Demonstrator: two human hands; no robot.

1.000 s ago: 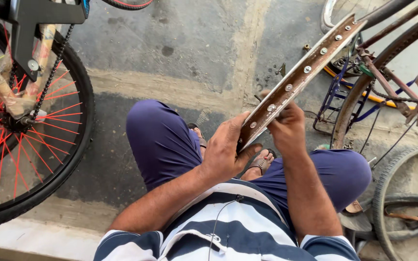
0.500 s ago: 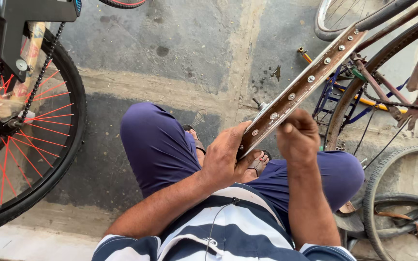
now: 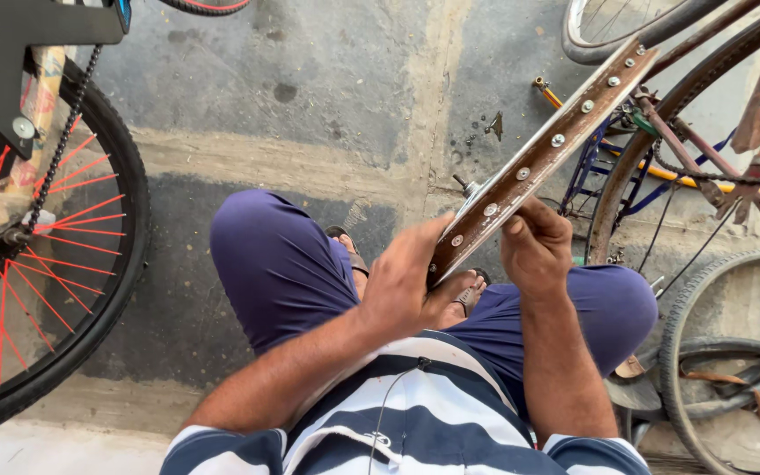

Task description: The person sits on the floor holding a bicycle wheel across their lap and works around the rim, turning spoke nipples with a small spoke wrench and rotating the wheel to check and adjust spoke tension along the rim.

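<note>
Two hands hold a rusty wheel rim

The left hand (image 3: 406, 286) wraps the low end of the rim (image 3: 538, 163), mid-frame. The right hand (image 3: 534, 251) pinches its edge, fingers curled tight. The rim's top runs off the upper right.

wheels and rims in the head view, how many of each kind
bare rusty rim held by left hand and right hand: 1
wheel with red spokes: 1
tyred wheels at right, upper and lower: 2
total: 4

a bicycle repair spot: wheels (image 3: 37, 264), loose tyres (image 3: 732, 352), stained concrete floor (image 3: 310, 88)
</note>
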